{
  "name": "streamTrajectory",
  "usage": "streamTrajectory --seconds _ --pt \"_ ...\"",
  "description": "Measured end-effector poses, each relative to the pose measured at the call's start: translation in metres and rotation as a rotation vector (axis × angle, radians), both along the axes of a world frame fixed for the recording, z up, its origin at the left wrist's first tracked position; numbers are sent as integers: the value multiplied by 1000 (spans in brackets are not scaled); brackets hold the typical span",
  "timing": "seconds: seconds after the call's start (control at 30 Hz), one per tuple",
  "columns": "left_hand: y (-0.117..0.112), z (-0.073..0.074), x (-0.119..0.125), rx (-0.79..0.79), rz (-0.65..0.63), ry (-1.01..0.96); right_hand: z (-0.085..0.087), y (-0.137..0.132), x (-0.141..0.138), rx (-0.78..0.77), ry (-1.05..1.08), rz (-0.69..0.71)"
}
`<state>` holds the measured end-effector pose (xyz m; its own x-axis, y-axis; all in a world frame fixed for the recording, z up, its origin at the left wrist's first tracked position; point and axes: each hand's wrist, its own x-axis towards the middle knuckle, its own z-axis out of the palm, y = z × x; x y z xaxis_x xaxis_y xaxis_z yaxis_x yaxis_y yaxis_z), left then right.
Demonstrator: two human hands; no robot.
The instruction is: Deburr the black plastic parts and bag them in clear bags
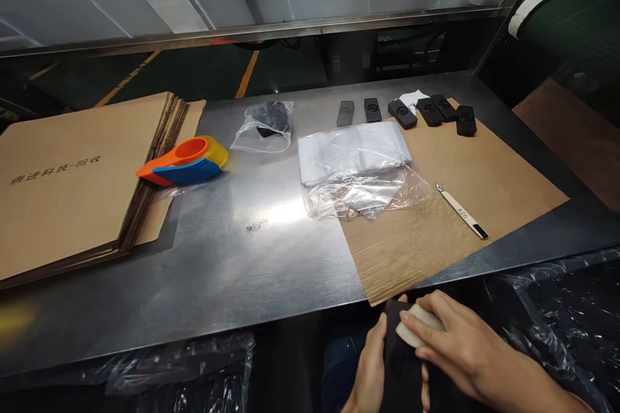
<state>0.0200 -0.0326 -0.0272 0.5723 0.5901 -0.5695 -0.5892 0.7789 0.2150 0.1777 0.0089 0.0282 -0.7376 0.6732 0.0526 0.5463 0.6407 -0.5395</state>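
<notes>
Below the table's front edge, my left hand (371,361) is wrapped round a dark, flat, block-like piece (402,361), whose lower end runs into shadow. My right hand (460,342) pinches a pale folded cloth or pad (419,326) and presses it on the upper part of that piece. On the brown cardboard sheet (513,193) just beyond my hands lies a white craft knife (462,211) marked A26. Several small black rectangular parts with a round feature, one of them this black part (466,120), lie along the back of the table.
A stack of flat cardboard (82,174) covers the left side, with an orange, blue and yellow tape dispenser (186,161) at its edge. Clear plastic bags (356,155) lie mid-table. A small bag with dark pieces (266,126) is behind. Plastic-wrapped bins (571,322) flank the front.
</notes>
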Motion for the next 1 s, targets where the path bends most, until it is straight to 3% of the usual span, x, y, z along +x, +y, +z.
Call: streamTrajectory --seconds 0.1,0.2,0.33,0.47,0.57,0.67,0.83,1.0 --pt "9 2 -6 -147 38 14 -2 3 20 -57 -30 -58" --pt "22 9 -11 -84 176 33 0 1 26 -34 42 -148" --pt "35 21 -7 -84 330 5 7 -8 1 22 169 -95" --pt "39 26 3 -143 423 11 3 -17 -31 162 164 -80" --pt "40 25 1 -163 455 36 -3 -19 -31 177 153 -53" --pt "40 24 -7 -171 480 75 -11 -18 -13 101 133 -80" --pt "40 25 -16 -58 529 122 -32 2 14 128 139 -319" --pt "35 20 -14 165 521 317 -62 47 15 283 29 -555"
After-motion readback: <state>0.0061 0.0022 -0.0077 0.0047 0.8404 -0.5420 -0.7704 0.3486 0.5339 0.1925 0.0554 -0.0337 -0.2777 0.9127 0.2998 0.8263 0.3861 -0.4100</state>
